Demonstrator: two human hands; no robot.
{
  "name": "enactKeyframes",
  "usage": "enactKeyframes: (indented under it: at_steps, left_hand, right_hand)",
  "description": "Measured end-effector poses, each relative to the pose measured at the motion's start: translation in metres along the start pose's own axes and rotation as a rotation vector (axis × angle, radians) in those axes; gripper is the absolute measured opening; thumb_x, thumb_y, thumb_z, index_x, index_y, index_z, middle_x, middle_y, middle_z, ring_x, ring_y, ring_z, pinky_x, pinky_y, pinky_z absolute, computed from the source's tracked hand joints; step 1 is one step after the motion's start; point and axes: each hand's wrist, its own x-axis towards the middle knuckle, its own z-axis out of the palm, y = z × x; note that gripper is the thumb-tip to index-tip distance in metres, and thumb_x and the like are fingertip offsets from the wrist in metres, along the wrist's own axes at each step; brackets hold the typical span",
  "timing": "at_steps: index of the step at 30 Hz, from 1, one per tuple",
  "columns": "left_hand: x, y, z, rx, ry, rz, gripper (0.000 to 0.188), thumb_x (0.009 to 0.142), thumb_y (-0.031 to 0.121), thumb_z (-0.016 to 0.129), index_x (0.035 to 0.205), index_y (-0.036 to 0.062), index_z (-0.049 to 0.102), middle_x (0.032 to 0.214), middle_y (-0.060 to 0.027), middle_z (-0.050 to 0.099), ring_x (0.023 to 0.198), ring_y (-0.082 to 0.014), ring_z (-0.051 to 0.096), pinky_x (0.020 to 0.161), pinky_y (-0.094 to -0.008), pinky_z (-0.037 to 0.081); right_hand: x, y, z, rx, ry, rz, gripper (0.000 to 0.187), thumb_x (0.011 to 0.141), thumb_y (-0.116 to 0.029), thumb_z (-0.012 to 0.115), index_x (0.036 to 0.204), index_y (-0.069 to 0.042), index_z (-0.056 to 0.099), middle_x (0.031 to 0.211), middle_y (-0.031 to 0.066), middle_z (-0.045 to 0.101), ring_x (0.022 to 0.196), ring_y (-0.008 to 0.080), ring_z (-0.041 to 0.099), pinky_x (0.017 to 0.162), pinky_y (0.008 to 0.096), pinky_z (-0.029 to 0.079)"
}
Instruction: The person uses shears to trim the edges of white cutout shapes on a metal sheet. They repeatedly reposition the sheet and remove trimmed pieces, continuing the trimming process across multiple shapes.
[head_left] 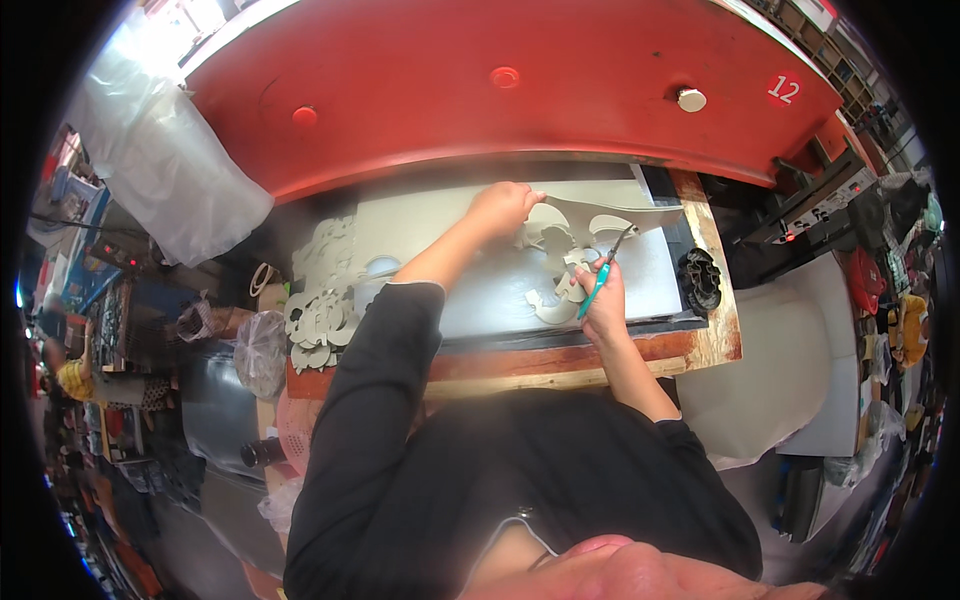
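The teal-handled snips [602,276] point diagonally forward and right.

Translucent plastic sheeting [170,160] hangs at the left beside a wide red metal machine panel [590,110]; lower down sit a crumpled clear plastic bag [261,355] and a pink perforated plastic container [293,428].

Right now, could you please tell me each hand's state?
Left hand: closed, pinching the thin beige sheet.
Right hand: closed, holding a teal-handled, pointed tool.

Sheet [642,214]: smooth, matt
Tool handle [595,291]: smooth plastic
Red panel [420,95]: smooth, glossy
Table [714,338]: rough wood
Bag [175,160]: shiny plastic
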Motion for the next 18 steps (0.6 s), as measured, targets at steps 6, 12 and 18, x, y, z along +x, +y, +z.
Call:
enactKeyframes:
  at_steps: [6,12,18]
  left_hand:
    - [-0.007,0.012,0.008,0.194,0.002,-0.079,0.043,0.096,0.042,0.041,0.100,0.0089,0.067,0.105,-0.0136,0.067,0.101,-0.0336,0.061,0.083,-0.0458,0.048]
    - [0.006,0.006,0.024,0.193,-0.076,-0.132,0.040,0.096,0.040,0.040,0.110,0.0115,0.063,0.108,-0.0126,0.066,0.102,-0.0325,0.060,0.085,-0.0450,0.048]
    - [0.014,-0.017,0.010,-0.027,0.049,-0.220,0.045,0.096,0.036,0.040,0.081,0.0035,0.066,0.083,-0.0134,0.068,0.085,-0.0310,0.064,0.081,-0.0423,0.048]
  right_hand:
    - [0.002,0.013,-0.007,-0.204,0.043,-0.039,0.032,0.085,0.000,0.064,0.105,-0.002,0.040,0.089,0.0054,0.050,0.077,0.0147,0.059,0.068,0.0280,0.047]
    - [-0.010,0.017,-0.006,-0.140,0.177,0.164,0.036,0.085,-0.004,0.066,0.112,0.000,0.042,0.090,0.0070,0.055,0.077,0.0155,0.060,0.065,0.0291,0.049]
    - [-0.035,-0.012,-0.031,-0.265,0.024,0.272,0.035,0.085,-0.009,0.065,0.109,0.000,0.041,0.091,0.0137,0.063,0.073,0.0176,0.062,0.060,0.0280,0.049]
